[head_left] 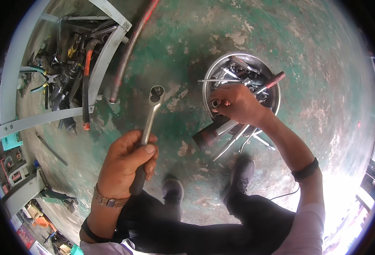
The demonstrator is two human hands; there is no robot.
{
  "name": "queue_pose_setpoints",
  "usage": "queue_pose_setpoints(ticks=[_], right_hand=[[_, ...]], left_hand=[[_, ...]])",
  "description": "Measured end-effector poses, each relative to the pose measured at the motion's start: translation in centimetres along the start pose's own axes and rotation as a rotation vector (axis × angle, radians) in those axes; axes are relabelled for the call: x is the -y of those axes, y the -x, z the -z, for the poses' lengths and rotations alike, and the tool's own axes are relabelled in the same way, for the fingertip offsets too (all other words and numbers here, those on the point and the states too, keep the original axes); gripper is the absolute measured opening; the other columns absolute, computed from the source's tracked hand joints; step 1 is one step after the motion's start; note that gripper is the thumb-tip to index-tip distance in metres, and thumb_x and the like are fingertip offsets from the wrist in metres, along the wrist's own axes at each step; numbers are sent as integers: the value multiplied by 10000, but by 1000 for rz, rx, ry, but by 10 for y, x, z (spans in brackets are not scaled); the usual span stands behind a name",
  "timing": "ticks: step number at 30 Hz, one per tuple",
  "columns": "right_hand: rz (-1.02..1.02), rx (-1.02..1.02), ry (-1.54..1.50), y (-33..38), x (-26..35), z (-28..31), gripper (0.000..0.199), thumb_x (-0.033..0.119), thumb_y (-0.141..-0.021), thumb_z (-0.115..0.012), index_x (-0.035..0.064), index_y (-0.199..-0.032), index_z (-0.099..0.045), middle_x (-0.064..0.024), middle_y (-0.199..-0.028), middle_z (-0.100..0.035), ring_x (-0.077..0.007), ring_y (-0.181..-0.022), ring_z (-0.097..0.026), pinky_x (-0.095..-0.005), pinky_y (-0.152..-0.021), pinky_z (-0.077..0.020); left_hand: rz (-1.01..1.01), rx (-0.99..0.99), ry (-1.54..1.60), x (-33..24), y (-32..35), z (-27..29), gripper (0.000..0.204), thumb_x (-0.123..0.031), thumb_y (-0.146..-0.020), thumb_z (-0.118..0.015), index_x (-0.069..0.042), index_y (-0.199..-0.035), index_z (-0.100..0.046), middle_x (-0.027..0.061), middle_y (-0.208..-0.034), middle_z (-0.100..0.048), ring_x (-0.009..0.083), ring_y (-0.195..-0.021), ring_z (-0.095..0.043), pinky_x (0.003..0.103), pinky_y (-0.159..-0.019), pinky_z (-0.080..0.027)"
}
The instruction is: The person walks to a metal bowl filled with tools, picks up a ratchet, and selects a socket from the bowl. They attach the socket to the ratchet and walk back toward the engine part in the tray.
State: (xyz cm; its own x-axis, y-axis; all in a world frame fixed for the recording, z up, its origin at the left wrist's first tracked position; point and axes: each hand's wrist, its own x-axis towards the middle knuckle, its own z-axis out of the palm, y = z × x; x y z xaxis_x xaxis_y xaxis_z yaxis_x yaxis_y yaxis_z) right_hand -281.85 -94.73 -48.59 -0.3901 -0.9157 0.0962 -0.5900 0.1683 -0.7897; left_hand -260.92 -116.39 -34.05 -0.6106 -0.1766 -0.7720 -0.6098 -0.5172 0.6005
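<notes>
The step in hand looks like handling one small socket (215, 103) at the bowl while a wrench (155, 102) is held apart from it. The left hand (128, 163) has its fingers curled closed around the wrench's dark handle, the thumb lying along it and the round metal head pointing away from the person. The right hand (242, 102) is over the near left part of the round metal bowl (260, 64), its fingers pinched on the socket, whose open end shows. To my eye, the next move calls for a firm pinch and some care with the knuckles, since long tools stick out over the rim (a red handle (276, 79) among them).

The bowl, crowded with metal pieces, stands on a green floor (187, 38) whose paint is worn through in pale patches. At the left, a grey metal frame (47, 120) surrounds a heap of tools (64, 85), with a red pole (130, 54) lying beside it. Strong light washes out the floor at the lower right; what stands along the far right edge is too dark to tell.
</notes>
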Motion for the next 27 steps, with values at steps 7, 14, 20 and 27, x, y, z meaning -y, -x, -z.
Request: queue_pose_setpoints(ticks=[7, 14, 20, 27], right_hand=[[-67, -3, -110, -18, 30, 3, 270, 0, -698, -746, 24, -960, -689, -86, -855, -667, -196, -748, -638, -295, -681, -518], [-288, -119, -503, -28, 61, 3, 301, 16, -797, -736, -6, -1087, -661, -56, -898, -684, -97, -775, -630, -244, -698, -523], [-304, -131, -706, -34, 71, 2, 317, 9, -846, -693, -13, -1155, -626, -69, -945, -690, -105, -819, -646, -250, -722, -532], [-440, -114, -950, -39, 74, 3, 334, 22, -877, -675, -29, -1196, -592, -44, -980, -670, -93, -814, -628, -242, -715, -524]], left_hand=[[-16, 6, -55, 3, -1, 2, 198, -57, -909, -600, 29, -1075, -534, 71, -777, -583, 112, -578, -556, 249, -484, -445], [-87, 26, -227, 5, -1, -1, 184, -40, -920, -573, 49, -1073, -522, 48, -708, -564, 89, -554, -530, 230, -486, -418], [-122, 70, -307, 8, 0, -1, 193, -22, -921, -575, 46, -1090, -514, 17, -702, -548, 57, -555, -498, 212, -490, -389], [-174, 79, -357, 11, 0, 2, 274, 22, -905, -564, 46, -1174, -520, 49, -768, -553, 93, -570, -511, 235, -502, -425]])
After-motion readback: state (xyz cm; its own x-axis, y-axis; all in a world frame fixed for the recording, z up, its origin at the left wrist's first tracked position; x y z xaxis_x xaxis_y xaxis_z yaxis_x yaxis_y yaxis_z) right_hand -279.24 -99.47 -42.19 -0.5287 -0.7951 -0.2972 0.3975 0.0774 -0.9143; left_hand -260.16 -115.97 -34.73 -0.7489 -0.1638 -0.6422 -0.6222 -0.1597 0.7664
